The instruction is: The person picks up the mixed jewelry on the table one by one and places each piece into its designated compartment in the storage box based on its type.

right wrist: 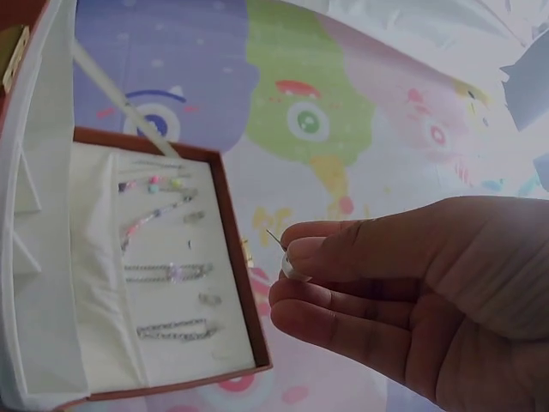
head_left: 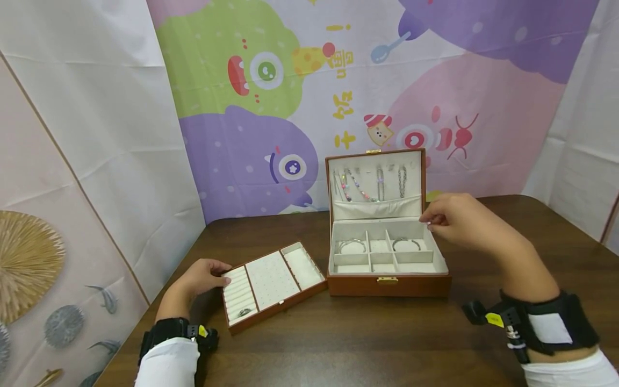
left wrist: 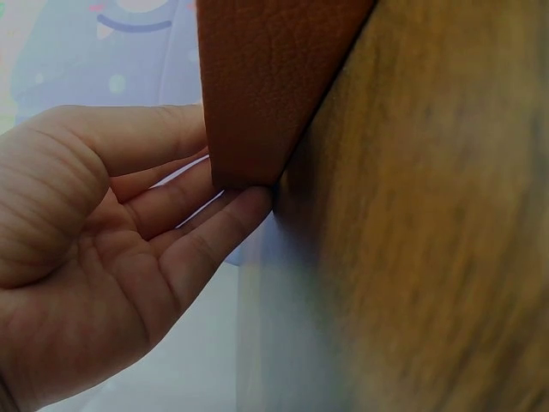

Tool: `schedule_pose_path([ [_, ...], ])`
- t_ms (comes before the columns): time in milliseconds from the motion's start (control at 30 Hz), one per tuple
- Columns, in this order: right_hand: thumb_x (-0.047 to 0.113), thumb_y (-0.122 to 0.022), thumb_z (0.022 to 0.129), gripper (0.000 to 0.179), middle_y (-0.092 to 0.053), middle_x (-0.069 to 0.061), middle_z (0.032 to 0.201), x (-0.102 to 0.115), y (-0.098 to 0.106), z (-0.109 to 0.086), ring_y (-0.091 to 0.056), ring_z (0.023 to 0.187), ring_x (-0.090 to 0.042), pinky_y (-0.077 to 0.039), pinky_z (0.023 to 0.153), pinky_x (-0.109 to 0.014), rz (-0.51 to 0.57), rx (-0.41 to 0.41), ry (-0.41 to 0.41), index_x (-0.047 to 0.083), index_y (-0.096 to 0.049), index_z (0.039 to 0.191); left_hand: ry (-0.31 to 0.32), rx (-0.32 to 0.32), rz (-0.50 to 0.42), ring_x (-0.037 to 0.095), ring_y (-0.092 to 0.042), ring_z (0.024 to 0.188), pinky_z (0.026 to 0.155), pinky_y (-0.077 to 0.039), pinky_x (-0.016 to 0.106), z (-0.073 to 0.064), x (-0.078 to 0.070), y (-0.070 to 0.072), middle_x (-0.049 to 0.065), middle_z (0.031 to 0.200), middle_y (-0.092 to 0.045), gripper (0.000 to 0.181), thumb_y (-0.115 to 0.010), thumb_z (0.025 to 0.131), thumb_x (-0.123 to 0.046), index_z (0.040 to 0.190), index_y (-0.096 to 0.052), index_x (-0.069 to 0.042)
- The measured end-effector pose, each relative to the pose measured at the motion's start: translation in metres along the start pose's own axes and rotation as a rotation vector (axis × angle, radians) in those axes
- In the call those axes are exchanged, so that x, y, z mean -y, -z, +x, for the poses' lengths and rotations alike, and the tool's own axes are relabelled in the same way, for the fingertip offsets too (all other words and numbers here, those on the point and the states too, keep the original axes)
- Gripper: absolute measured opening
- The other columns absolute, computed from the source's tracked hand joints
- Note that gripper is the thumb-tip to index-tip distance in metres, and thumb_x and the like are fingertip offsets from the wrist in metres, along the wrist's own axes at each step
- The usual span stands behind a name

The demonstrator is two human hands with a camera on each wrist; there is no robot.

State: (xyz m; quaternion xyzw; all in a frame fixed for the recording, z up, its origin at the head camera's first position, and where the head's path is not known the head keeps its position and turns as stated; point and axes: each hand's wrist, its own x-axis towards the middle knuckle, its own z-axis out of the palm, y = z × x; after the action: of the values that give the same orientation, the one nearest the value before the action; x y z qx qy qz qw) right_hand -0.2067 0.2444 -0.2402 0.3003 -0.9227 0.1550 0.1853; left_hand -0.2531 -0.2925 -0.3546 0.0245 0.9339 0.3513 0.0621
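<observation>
My right hand point(head_left: 452, 217) hovers beside the lid's right edge, above the back right corner of a brown jewelry box point(head_left: 358, 286). Thumb and fingertips pinch a small silvery earring point(right wrist: 296, 269) with a thin post sticking out. On the left, a jewelry tray point(head_left: 263, 316) lies on the table, its near edge slanting up to the right. My left hand point(head_left: 200, 278) holds the tray's left end, its fingers at the lower corner in the left wrist view. A ring point(head_left: 244, 312) sits in the tray's ring rolls, beside a white panel with small holes.
Necklaces point(head_left: 379, 183) hang inside the box's raised lid point(head_left: 424, 177). Two bracelets point(head_left: 352, 246) lie in its back compartments. The tray's right corner is close against the box. A cartoon-print cloth point(head_left: 251, 161) hangs behind the dark wooden table point(head_left: 338, 344).
</observation>
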Motion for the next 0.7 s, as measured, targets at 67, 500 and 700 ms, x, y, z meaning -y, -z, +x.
schedule_pose_path([
  [67,-0.006,-0.071,0.078,0.015,-0.062,0.002,0.08,0.003,-0.001,0.001,-0.053,0.07,-0.014,-0.048,0.062,-0.031,0.013,-0.009,0.013,0.005,-0.077,0.086,-0.002,0.0,0.003,0.031,-0.059,0.102,0.094,-0.046,0.054,0.0,0.0,0.0,0.016,0.108,-0.065,0.036,-0.072,0.088,-0.007,0.12,-0.063,0.007],
  [500,-0.007,-0.073,0.076,0.017,-0.068,0.0,0.079,0.02,-0.01,0.014,-0.057,0.068,-0.013,-0.05,0.061,-0.032,0.071,-0.051,0.149,0.007,-0.077,0.083,-0.014,-0.004,0.007,0.032,-0.059,0.103,0.094,-0.046,0.053,0.001,0.002,0.0,0.018,0.11,-0.065,0.037,-0.072,0.087,-0.007,0.12,-0.063,0.008],
  [700,-0.006,-0.073,0.078,0.014,-0.067,-0.001,0.081,0.034,-0.019,0.021,-0.056,0.068,-0.012,-0.052,0.062,-0.029,0.102,-0.011,0.143,0.005,-0.076,0.085,-0.022,0.004,0.004,0.032,-0.059,0.103,0.093,-0.047,0.052,0.0,0.001,0.0,0.018,0.11,-0.065,0.037,-0.072,0.088,-0.007,0.12,-0.063,0.009],
])
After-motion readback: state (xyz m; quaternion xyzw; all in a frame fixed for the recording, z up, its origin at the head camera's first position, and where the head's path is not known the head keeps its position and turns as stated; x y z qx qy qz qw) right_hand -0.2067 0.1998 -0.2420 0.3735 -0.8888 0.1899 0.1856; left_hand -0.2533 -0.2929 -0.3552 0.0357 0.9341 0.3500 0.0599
